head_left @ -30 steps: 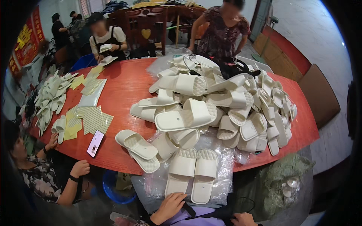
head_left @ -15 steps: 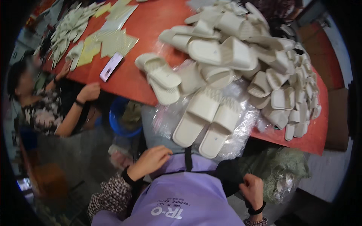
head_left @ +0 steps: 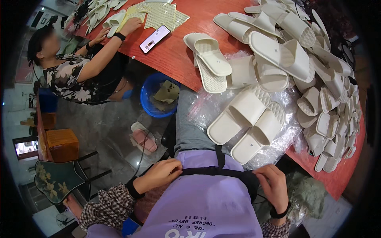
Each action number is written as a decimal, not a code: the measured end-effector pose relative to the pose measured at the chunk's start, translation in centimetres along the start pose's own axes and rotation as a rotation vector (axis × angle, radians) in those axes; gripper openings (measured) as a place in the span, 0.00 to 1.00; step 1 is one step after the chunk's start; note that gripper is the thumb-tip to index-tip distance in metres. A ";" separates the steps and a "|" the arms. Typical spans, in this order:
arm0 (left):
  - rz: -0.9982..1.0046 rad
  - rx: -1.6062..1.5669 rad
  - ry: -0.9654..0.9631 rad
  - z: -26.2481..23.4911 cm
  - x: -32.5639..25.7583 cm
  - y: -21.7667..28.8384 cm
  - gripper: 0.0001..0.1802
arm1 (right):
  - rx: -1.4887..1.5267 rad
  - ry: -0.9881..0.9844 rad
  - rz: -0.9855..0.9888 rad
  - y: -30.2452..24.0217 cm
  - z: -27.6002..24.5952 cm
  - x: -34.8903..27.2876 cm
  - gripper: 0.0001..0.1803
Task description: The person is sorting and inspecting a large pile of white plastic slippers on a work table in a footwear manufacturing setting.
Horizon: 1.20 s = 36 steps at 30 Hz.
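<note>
At my waist, both hands have come down off the table since a second ago, when only their tips showed at the lower edge and the slipper heap filled my view. Now my head is tipped far lower, and I see my own lilac apron (head_left: 206, 202) and the black strap (head_left: 216, 171) across it. By my reading the slippers are set aside for the moment and the strap has my attention.

My left hand (head_left: 160, 174) lies on the apron's left side, fingers curled loosely, their tips touching the strap's left end; whether it truly pinches the strap I cannot tell. My right hand (head_left: 274, 186) is bent at the wrist, fingers curled inward over the strap's right end, seemingly gripping it, though the hold is hidden under the fingers. Both forearms come in from below in checked sleeves.

The nearest pair of white slippers (head_left: 248, 123) rests on clear plastic wrap (head_left: 206, 107) at the red table (head_left: 174, 55) edge, just above my lap, apart from both hands. At my left a person works on yellow sheets, a phone (head_left: 154, 39) beside them.
</note>
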<state>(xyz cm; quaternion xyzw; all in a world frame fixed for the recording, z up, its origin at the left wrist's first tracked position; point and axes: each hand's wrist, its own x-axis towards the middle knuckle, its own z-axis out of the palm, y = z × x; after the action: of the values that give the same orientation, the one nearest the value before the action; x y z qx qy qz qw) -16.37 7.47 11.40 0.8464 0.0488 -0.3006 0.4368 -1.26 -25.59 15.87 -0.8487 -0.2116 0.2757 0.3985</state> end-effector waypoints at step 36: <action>0.352 0.448 0.001 2.9 5.9 1.2 0.17 | 0.003 -0.492 -0.519 3.4 7.8 7.9 0.17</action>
<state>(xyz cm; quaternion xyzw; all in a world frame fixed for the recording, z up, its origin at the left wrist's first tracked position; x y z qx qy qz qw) -12.53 3.43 7.69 0.9174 -0.1665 -0.2231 0.2845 0.25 -18.69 6.66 -0.6744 -0.5094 0.3618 0.3935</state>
